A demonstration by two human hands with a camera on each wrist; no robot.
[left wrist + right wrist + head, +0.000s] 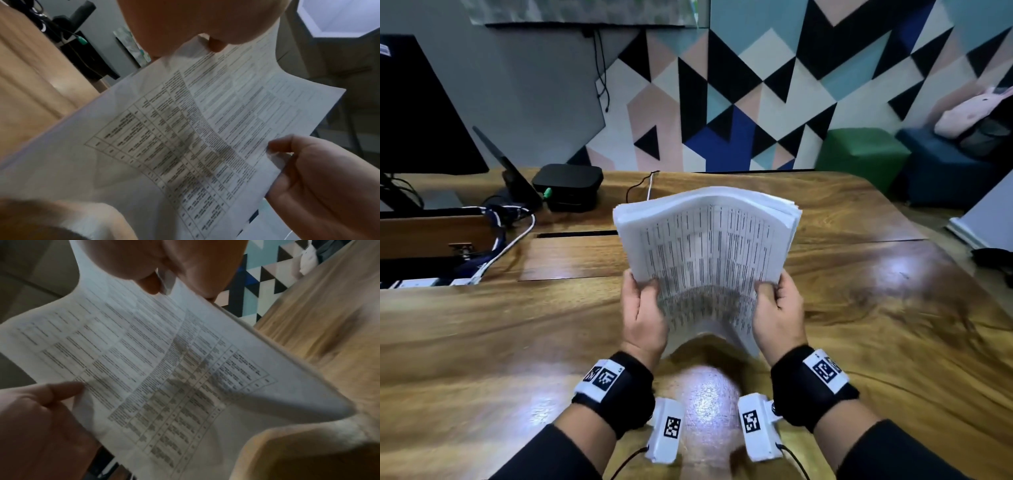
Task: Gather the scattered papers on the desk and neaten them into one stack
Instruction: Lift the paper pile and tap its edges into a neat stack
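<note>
A stack of white printed papers (709, 253), covered in tables of text, is held above the wooden desk (876, 308) at its middle. My left hand (645, 298) grips the stack's near left edge, thumb on top. On the near right edge my right hand (774, 294) grips the same way. The near edge sags between the hands and the far edge fans slightly. In the left wrist view the papers (185, 129) fill the frame, with the right hand (308, 170) pinching their edge. The right wrist view shows the papers (164, 369) and the left hand (45, 410).
A black box (567, 181), a dark monitor (421, 113) and tangled cables (506, 236) sit at the desk's back left, beside a narrow slot (577, 234). Beyond the desk's far right stand a green stool (863, 154) and a blue seat (941, 171).
</note>
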